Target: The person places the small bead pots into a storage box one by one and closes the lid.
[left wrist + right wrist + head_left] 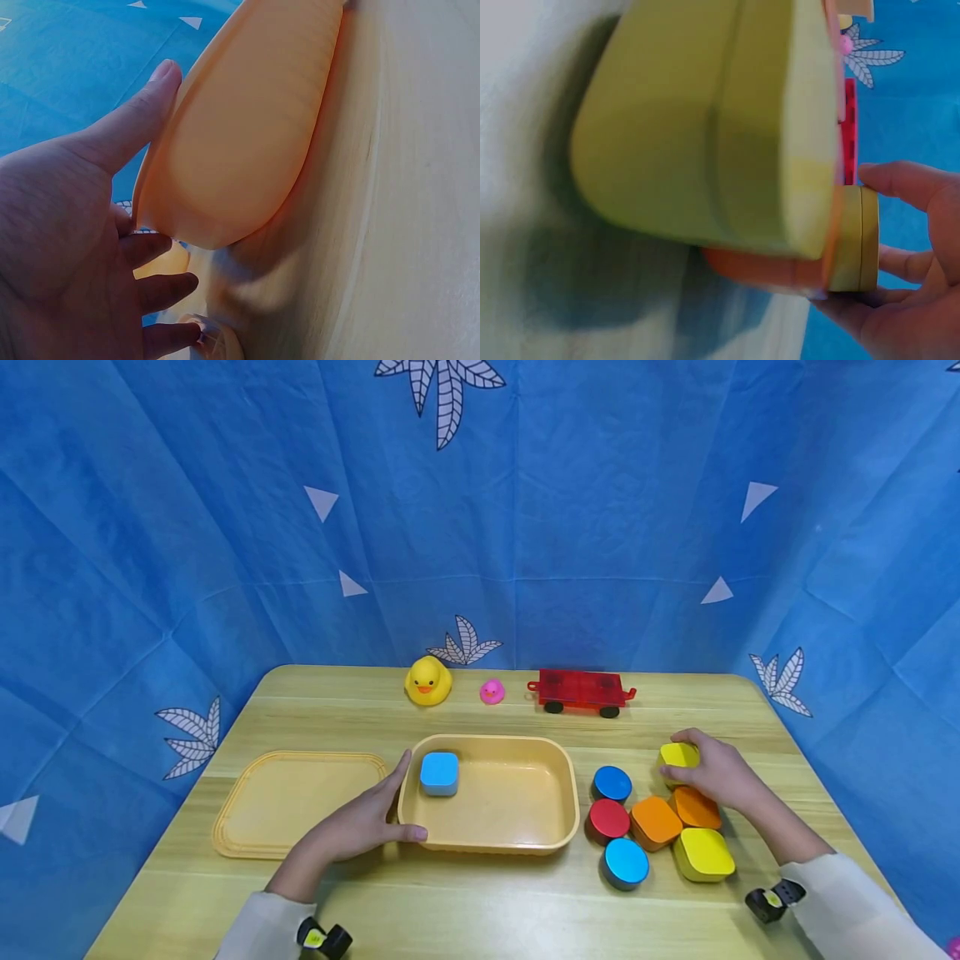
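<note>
A cream plastic tub (510, 793) stands on the table with one light-blue square block (439, 774) inside, towards its left end. My left hand (356, 822) rests against the tub's left end, thumb and fingers spread and fairly straight. On the right, my right hand (720, 770) holds a yellow block (676, 755) between thumb and fingers; the right wrist view shows this yellow block (856, 240) from the side. Just in front of it are two orange blocks (656, 822) and another yellow block (704, 854). A red round block (607, 820) and two blue round ones (626, 862) lie left of these.
A flat cream lid (300, 802) lies left of the tub. Along the back edge stand a yellow rubber duck (428, 682), a small pink duck (492, 692) and a red toy wagon (579, 690). Behind the table hangs a blue patterned cloth (585, 510).
</note>
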A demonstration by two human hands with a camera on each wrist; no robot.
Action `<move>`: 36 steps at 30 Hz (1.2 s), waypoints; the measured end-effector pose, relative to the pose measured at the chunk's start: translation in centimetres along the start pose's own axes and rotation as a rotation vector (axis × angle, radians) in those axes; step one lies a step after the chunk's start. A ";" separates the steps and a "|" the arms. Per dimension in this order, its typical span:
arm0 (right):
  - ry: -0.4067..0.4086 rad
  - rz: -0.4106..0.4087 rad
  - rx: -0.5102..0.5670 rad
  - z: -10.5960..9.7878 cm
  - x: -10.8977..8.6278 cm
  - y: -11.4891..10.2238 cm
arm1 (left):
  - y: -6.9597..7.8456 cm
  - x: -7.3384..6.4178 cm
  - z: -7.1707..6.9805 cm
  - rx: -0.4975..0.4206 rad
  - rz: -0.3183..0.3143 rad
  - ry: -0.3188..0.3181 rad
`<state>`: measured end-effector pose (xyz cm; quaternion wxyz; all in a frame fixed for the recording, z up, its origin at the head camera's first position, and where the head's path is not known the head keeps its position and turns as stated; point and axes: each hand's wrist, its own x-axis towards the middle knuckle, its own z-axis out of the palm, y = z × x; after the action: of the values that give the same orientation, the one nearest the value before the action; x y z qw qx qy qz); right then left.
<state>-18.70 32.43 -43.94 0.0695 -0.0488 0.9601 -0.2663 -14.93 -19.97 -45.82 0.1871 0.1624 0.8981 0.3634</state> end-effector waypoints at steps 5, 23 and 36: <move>0.009 -0.005 0.013 -0.5 0.0 -0.8 | 0.1 0.0 0.0 -0.002 -0.006 -0.002; -0.003 -0.193 0.098 -1.1 -0.3 -7.4 | -0.1 0.0 0.0 -0.022 0.007 -0.007; -0.079 -0.249 0.177 1.0 0.7 -12.1 | -0.2 0.0 -0.1 -0.006 0.007 -0.001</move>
<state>-18.55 21.49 -38.58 0.0776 -0.1717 0.9160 -0.3541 -15.01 -20.12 -45.91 0.1868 0.1654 0.8963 0.3666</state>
